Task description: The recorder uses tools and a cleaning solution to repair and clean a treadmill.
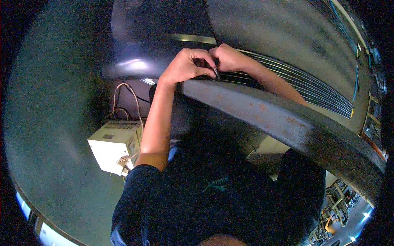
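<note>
My left hand [185,65] and my right hand [230,57] meet fingertip to fingertip at the top of the view, above a dark, rust-spotted metal beam [271,117]. The left hand's fingers pinch a small shiny dark metal piece [216,73]. My right hand is curled shut at the near end of a band of thin parallel threads [303,84], which runs off to the right behind the beam. What the right fingertips grip is hidden by the knuckles. Both forearms reach up from my dark shirt [213,192].
A cream-coloured box [113,147] with cables [123,102] plugged into it sits at the lower left under a dark curved machine cover [135,65]. A grey floor [49,123] fills the left side. Metal racks and parts [340,201] show at the lower right.
</note>
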A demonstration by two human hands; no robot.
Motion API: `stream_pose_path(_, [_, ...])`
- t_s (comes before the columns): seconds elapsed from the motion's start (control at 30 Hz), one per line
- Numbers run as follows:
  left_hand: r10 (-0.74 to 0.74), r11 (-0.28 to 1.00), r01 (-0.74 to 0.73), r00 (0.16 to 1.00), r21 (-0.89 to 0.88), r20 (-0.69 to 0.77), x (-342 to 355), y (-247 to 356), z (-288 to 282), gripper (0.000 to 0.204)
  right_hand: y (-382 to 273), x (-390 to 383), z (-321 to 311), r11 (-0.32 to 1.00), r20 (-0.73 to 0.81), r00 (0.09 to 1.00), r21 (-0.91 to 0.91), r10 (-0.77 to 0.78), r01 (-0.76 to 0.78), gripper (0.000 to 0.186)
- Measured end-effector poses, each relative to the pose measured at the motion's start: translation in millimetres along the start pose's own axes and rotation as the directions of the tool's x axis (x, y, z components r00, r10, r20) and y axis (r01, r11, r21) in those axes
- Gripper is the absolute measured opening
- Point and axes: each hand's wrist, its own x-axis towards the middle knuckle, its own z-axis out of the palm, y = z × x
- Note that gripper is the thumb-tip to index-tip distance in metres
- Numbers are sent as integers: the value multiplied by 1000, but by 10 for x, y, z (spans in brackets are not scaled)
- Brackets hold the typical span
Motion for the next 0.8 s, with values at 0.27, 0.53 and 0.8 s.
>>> stream_pose_path(0.27, [-77, 996, 79, 997, -46, 29, 10, -56, 4, 14, -4, -34, -44, 999, 8, 999, 15, -44, 44, 31])
stream_pose_path(0.53, [-56, 998, 55, 997, -27, -43, 7, 22, 5, 15, 36, -19, 25, 1000, 0, 1000, 10, -4, 4, 30])
stream_pose_path(0.8, [-5, 998, 9, 998, 56, -64, -17, -3, -26, 12, -53, -15, -32, 998, 47, 998, 31, 44, -46, 34])
